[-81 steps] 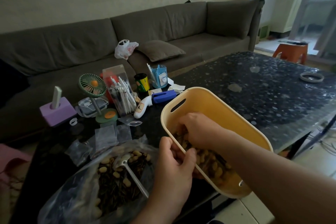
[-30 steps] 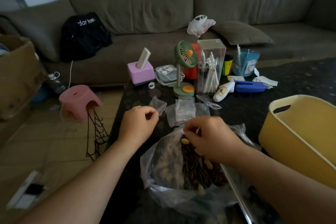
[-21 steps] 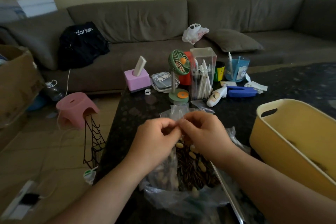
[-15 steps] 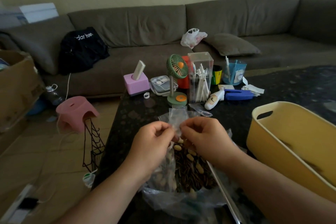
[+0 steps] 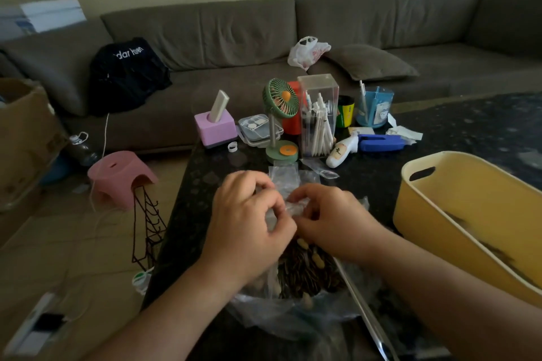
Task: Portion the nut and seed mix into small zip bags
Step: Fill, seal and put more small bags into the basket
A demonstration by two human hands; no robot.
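Both hands have drawn closer together over the open bag of mix since half a second ago, and the small zip bag [image 5: 289, 206] between them now looks more crumpled and lower than it did. Starting at nine o'clock of the working spot, the left hand [image 5: 249, 223] has its fingertips curled in and pinching the near-left edge of that clear bag; the likely reason is to hold one lip steady while the other is pulled away. At the centre, the little bag sits directly above the nut and seed mix [image 5: 305, 269], which lies in a large clear plastic bag [image 5: 293, 313] at six o'clock, so anything spilled would fall back into the supply. At three o'clock of the small bag the right hand [image 5: 331, 220] pinches its opposite edge, thumb hidden, fingers bent and close together; whether the zip is already parted I cannot tell. A long metal handle [image 5: 366, 311], probably a scoop, runs out toward five o'clock, left within reach for filling. More empty zip bags [image 5: 284, 174] lie at twelve o'clock, just beyond the knuckles. Far right, the yellow tub [image 5: 475, 208] stands apart on the dark table [image 5: 469, 132], with something lying in its bottom.
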